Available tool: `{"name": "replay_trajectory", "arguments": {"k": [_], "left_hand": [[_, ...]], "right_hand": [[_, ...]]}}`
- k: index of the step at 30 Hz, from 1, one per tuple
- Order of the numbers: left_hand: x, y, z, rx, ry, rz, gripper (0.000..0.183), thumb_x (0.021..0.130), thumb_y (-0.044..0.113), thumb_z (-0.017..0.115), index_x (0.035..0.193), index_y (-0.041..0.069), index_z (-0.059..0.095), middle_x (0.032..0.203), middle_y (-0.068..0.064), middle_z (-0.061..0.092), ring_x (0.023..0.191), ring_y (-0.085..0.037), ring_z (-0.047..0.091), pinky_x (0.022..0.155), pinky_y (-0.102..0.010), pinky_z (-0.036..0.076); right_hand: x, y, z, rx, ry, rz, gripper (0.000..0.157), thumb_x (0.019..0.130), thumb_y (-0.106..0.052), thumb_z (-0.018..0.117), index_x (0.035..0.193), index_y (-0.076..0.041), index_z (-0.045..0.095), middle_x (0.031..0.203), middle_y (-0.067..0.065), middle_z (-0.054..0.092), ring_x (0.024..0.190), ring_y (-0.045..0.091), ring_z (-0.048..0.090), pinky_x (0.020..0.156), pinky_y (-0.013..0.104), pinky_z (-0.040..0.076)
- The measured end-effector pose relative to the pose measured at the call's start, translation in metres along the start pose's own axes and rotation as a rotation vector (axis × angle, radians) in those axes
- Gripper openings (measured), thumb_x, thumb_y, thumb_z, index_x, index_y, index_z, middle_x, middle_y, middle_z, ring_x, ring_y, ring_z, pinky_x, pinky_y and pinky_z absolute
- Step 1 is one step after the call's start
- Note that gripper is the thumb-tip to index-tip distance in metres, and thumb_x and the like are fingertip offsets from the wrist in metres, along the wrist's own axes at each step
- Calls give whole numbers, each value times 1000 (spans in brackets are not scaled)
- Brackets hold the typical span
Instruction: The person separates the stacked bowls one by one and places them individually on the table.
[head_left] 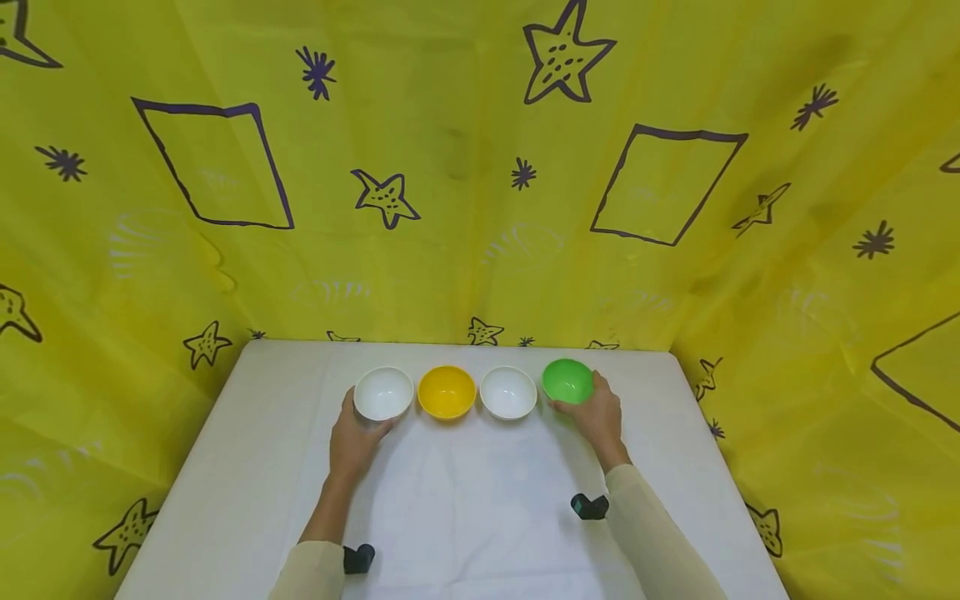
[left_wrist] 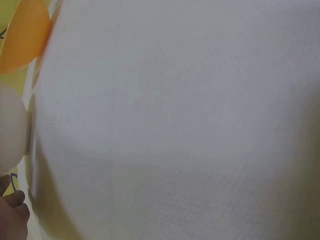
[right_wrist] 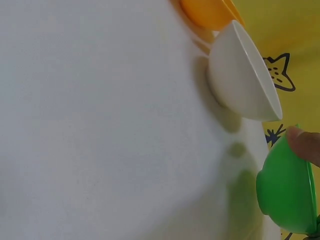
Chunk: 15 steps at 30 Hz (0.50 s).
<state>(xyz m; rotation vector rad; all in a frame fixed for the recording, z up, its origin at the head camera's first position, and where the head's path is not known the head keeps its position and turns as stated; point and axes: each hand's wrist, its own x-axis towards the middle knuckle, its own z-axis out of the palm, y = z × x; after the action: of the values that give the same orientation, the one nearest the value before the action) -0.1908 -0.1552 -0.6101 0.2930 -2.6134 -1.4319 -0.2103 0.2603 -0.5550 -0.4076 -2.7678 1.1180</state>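
Note:
Several small bowls stand in a row toward the table's far side. At the left end, a white bowl (head_left: pixel 384 395) has my left hand (head_left: pixel 352 443) around its near left side, thumb and fingers spread along the rim. Beside it are a yellow-orange bowl (head_left: pixel 447 393) and a second white bowl (head_left: pixel 508 393). My right hand (head_left: pixel 598 417) grips the green bowl (head_left: pixel 566 381) at the right end. In the right wrist view the thumb (right_wrist: pixel 303 145) presses the rim of that green bowl (right_wrist: pixel 286 187), which is raised off the cloth, its shadow lying apart from its base.
A white cloth (head_left: pixel 465 508) covers the table. Yellow curtains (head_left: pixel 465 267) with drawn stars and frames rise behind the table and on both sides. Dark wrist-worn pieces (head_left: pixel 589 507) stick out from both sleeves over the cloth.

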Motion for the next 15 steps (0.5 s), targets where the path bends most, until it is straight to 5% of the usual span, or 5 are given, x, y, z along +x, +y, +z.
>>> {"name": "replay_trajectory", "arguments": {"k": [15], "left_hand": [[1,-1,-1,-6,-18,-2,104,83,23,91,163,2,28,160,-27,41,148,-46,39,120,-62,31]], "right_hand": [[-4,16,8,-2,-30,36,111,78,-34,94,156,14,31,148,39,46,133,55,49,109,66,43]]}}
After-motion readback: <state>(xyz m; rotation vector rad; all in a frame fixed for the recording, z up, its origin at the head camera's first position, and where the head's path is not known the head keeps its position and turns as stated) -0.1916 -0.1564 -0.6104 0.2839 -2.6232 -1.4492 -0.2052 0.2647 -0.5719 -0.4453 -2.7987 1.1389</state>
